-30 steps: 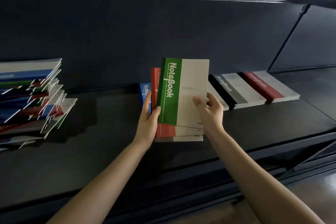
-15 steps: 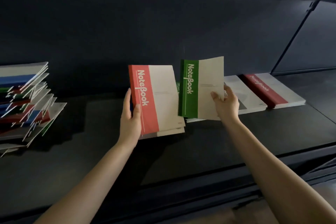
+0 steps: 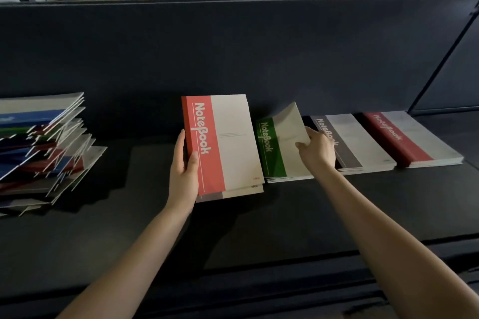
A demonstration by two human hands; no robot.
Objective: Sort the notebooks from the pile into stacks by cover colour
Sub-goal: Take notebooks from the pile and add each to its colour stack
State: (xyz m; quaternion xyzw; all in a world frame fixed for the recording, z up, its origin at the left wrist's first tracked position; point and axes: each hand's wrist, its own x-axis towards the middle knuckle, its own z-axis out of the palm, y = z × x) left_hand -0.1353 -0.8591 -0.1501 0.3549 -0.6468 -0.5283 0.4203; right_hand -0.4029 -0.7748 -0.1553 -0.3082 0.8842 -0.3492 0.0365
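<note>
My left hand (image 3: pixel 184 171) grips the spine edge of a small bundle of notebooks, topped by a red-striped notebook (image 3: pixel 223 145), held upright above the dark shelf (image 3: pixel 259 215). My right hand (image 3: pixel 317 151) holds the right edge of a green-striped notebook (image 3: pixel 277 147), which lies on the green stack with its far corner lifted. To the right lie a grey-striped stack (image 3: pixel 347 142) and a dark red stack (image 3: pixel 409 137). The unsorted pile (image 3: pixel 41 147) sits at the far left.
A tall dark back panel (image 3: pixel 233 59) rises right behind the stacks. The shelf's front edge (image 3: pixel 285 259) runs below my forearms. Another dark panel (image 3: pixel 453 72) stands at the right. Shelving with coloured containers stands beyond the panel.
My right hand has carried the green notebook right and down onto the green stack. My left hand keeps the red-topped bundle, now parted from the green one.
</note>
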